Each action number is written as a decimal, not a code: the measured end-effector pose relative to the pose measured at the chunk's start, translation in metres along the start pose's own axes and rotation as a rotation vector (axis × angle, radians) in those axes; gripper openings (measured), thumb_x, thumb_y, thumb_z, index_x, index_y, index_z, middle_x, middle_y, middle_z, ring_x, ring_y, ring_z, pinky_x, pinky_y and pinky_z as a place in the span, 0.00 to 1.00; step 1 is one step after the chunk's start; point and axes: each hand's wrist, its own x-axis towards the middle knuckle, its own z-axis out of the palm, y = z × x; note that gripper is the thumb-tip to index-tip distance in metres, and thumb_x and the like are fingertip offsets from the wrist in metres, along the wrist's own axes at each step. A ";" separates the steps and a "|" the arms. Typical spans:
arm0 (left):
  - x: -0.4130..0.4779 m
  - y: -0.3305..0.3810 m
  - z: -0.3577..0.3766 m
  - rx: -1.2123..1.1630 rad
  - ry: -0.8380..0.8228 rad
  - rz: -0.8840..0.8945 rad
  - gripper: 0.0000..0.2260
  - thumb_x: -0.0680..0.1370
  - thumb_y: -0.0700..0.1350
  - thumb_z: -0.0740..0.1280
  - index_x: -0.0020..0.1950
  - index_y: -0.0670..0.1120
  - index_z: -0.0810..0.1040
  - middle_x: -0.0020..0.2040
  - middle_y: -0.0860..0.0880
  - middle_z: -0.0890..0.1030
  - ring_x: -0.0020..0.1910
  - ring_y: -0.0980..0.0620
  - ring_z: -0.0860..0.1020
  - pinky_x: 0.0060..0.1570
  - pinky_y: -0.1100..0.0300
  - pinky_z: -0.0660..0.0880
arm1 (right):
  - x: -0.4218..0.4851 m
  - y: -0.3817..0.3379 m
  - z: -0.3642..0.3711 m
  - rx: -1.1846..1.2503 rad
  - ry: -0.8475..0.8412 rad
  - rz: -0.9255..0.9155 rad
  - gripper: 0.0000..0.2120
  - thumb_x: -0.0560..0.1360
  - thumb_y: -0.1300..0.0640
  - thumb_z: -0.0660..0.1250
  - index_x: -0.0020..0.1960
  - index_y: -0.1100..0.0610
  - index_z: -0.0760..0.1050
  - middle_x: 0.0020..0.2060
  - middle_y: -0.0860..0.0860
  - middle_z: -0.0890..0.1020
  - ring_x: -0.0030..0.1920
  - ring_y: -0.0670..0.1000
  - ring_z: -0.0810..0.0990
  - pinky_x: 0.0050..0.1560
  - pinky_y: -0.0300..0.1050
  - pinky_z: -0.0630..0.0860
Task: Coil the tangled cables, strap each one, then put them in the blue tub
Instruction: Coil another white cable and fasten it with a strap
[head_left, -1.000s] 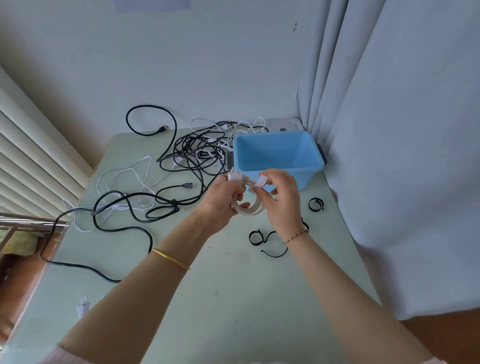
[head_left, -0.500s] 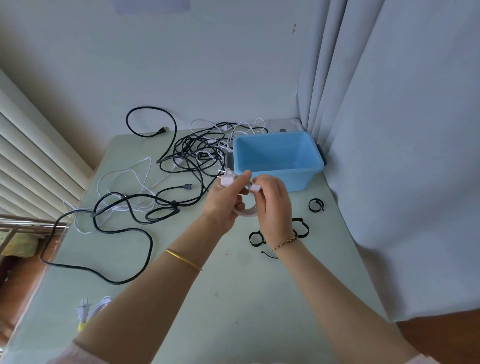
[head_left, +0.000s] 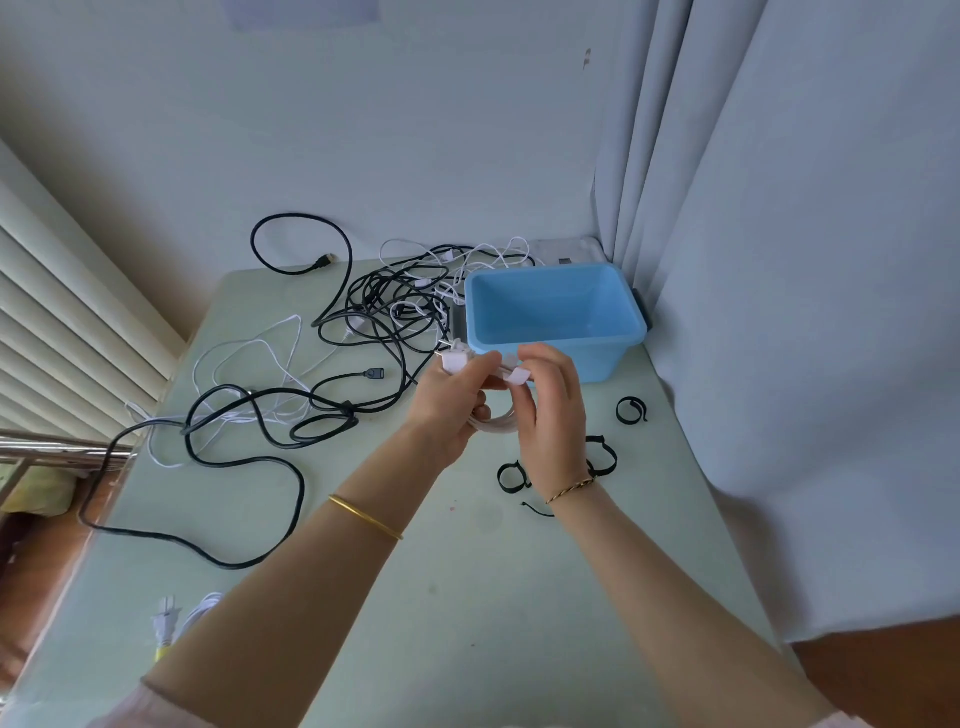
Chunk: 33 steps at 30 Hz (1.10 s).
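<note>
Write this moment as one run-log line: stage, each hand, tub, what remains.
stage: strapping white coil | left hand: holds coil | right hand: pinches white strap | blue tub: empty | remaining: tangled cables

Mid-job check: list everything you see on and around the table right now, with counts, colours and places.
blue tub: one, light blue, empty, table's far right
tangled cables: several, black and white, left of tub
white coil: one, held in both hands
black straps: at least three loops, table right
white plug: one, near left edge
table: one, pale green
curtain: grey, right
left hand: grips coil
right hand: pinches white strap
</note>
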 end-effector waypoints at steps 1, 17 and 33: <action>0.000 -0.001 -0.001 -0.003 0.003 0.003 0.04 0.78 0.39 0.64 0.43 0.43 0.74 0.33 0.48 0.80 0.24 0.56 0.66 0.28 0.64 0.64 | 0.000 0.000 0.000 0.005 -0.006 0.024 0.04 0.76 0.62 0.60 0.51 0.59 0.70 0.54 0.60 0.77 0.57 0.52 0.73 0.61 0.31 0.67; 0.003 -0.003 -0.005 -0.075 -0.034 -0.018 0.06 0.79 0.43 0.65 0.48 0.41 0.76 0.40 0.43 0.80 0.25 0.57 0.64 0.28 0.66 0.65 | 0.010 -0.012 -0.001 0.099 -0.035 0.226 0.04 0.77 0.61 0.63 0.48 0.61 0.74 0.43 0.50 0.80 0.44 0.53 0.78 0.46 0.46 0.76; 0.003 0.003 -0.002 -0.023 -0.014 0.029 0.09 0.76 0.32 0.65 0.37 0.40 0.74 0.26 0.50 0.75 0.27 0.57 0.70 0.26 0.67 0.64 | 0.010 -0.006 -0.003 -0.161 0.026 0.006 0.06 0.76 0.59 0.62 0.45 0.61 0.76 0.37 0.52 0.79 0.40 0.51 0.74 0.39 0.38 0.69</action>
